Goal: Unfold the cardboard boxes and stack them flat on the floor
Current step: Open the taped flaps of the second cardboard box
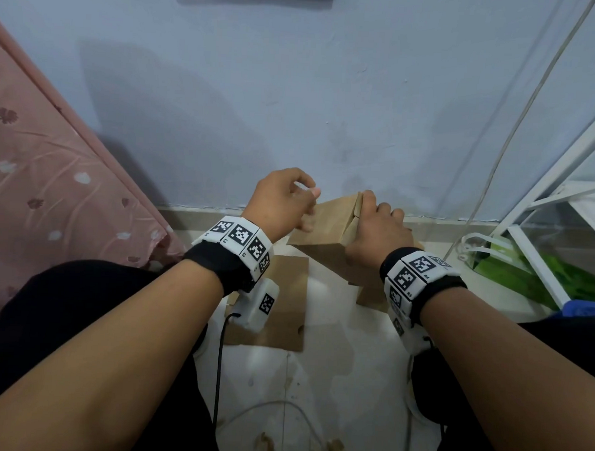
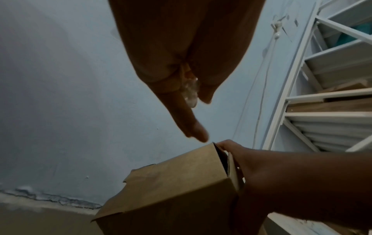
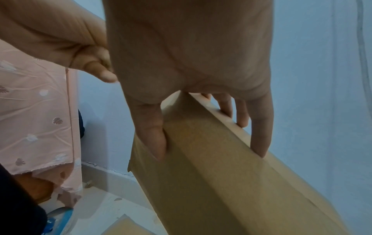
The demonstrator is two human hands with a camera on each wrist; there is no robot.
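Right-hand grip (image 1: 374, 228) on box (image 1: 326, 233), above pale floor (image 1: 333, 380).

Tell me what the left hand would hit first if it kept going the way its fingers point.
Most likely the cardboard box: the left hand points forward and down, one fingertip just short of the top edge that the right hand grips. Beyond that lies the blue wall. Depth is hard to judge.

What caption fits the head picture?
Right hand grips a box; left hand pinches clear tape.
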